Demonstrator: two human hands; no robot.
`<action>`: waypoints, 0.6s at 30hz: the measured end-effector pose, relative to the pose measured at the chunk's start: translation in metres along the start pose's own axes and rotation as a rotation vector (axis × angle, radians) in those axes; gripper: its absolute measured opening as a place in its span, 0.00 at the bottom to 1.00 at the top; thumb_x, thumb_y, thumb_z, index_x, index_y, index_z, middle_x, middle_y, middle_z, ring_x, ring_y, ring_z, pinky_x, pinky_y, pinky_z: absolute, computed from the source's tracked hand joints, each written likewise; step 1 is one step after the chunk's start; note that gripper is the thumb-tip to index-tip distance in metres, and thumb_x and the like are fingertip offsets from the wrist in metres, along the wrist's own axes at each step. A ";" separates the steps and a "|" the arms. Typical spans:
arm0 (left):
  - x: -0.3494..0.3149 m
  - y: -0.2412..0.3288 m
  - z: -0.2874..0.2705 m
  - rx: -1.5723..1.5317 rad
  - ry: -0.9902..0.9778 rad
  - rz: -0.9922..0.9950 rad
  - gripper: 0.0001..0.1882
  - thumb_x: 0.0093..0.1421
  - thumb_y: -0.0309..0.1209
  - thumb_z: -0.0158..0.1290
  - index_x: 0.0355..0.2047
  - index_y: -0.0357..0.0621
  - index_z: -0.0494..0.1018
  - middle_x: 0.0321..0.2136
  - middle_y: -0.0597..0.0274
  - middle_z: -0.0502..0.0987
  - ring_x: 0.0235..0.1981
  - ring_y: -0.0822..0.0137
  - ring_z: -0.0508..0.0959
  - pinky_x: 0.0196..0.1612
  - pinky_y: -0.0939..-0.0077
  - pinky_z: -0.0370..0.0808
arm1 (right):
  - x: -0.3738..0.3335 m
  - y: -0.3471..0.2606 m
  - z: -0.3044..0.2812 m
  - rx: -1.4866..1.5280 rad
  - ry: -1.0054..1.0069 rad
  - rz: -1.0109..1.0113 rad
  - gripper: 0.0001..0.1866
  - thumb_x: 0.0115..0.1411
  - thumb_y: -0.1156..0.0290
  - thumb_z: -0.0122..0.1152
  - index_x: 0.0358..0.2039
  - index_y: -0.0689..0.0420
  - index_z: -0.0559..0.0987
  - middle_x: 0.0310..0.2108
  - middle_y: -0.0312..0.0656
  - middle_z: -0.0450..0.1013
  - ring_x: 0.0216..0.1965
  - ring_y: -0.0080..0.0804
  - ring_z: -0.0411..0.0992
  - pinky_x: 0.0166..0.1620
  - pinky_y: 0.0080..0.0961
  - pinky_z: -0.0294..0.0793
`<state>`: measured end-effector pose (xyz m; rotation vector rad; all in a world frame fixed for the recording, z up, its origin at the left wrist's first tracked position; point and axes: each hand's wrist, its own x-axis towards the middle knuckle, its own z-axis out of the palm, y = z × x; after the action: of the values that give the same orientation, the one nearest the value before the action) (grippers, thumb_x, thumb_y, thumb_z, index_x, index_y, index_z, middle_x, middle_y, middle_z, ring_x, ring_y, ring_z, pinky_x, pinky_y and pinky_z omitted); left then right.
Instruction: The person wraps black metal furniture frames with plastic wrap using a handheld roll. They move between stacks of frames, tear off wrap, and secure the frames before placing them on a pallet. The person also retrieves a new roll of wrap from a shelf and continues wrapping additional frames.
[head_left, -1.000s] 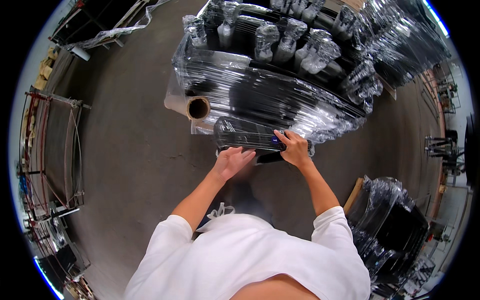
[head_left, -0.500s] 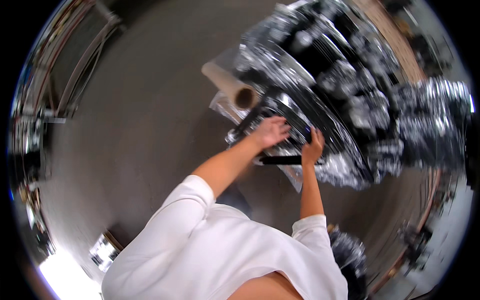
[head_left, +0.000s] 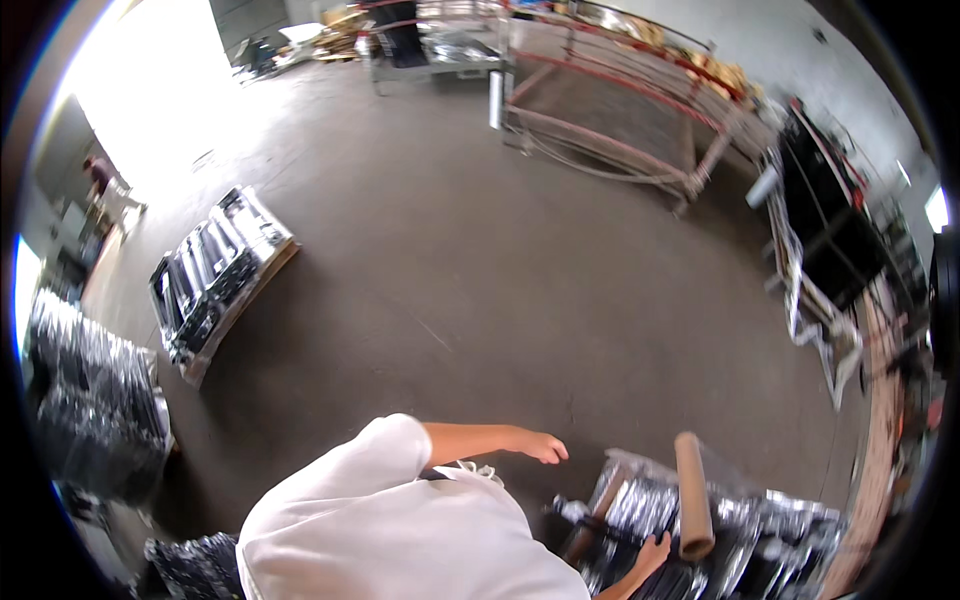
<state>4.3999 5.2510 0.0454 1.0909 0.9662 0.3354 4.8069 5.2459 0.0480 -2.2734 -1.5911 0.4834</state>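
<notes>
Loosely curled into a fist, my left hand [head_left: 545, 447] hangs over the bare floor in front of my white shirt, with nothing visible in it. My right hand [head_left: 652, 553] is low at the right, its fingers closed on the end of a black bar [head_left: 608, 527]. The bar lies slantwise over a stack of black parts wrapped in clear plastic film [head_left: 740, 530]. Next to that hand, a light brown roll with a hollow core [head_left: 693, 490] rests on the stack. The stack's near side runs out of the picture.
Film-wrapped bundles stand at the left on a pallet [head_left: 225, 275] and in a taller stack [head_left: 95, 400]. A red metal frame cart [head_left: 620, 125] is at the far side. Black racks [head_left: 820, 200] line the right. Another person [head_left: 110, 185] is far left, by a bright doorway.
My view has swung left, bringing the doorway and cart into sight. My left hand has come off the wrapped stack and curled. My right hand remains at the stack, now on the black bar.
</notes>
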 end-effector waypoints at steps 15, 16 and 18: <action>-0.269 -0.090 -0.356 -0.651 0.695 0.262 0.25 0.57 0.41 0.43 0.54 0.48 0.58 0.50 0.60 0.65 0.51 0.64 0.65 0.55 0.66 0.56 | 0.008 -0.533 0.268 -0.264 -1.120 -0.640 0.29 0.48 0.66 0.58 0.51 0.62 0.65 0.46 0.54 0.66 0.48 0.37 0.66 0.48 0.28 0.65; -0.282 -0.110 -0.386 -0.693 0.767 0.226 0.25 0.57 0.41 0.44 0.53 0.48 0.59 0.50 0.61 0.65 0.51 0.64 0.65 0.54 0.66 0.56 | 0.022 -0.569 0.299 -0.301 -1.111 -0.711 0.29 0.48 0.66 0.58 0.51 0.63 0.65 0.46 0.54 0.66 0.48 0.37 0.66 0.48 0.28 0.65; -0.297 -0.153 -0.439 -0.809 0.856 0.146 0.24 0.56 0.41 0.45 0.53 0.49 0.60 0.49 0.62 0.66 0.50 0.65 0.66 0.54 0.65 0.57 | 0.059 -0.628 0.349 -0.398 -1.088 -0.801 0.29 0.47 0.67 0.57 0.50 0.64 0.65 0.46 0.55 0.66 0.48 0.38 0.66 0.49 0.29 0.65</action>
<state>3.8494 5.2451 0.0062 0.2324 1.3112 1.2566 4.1450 5.5303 0.0125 -1.2939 -3.0974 1.3650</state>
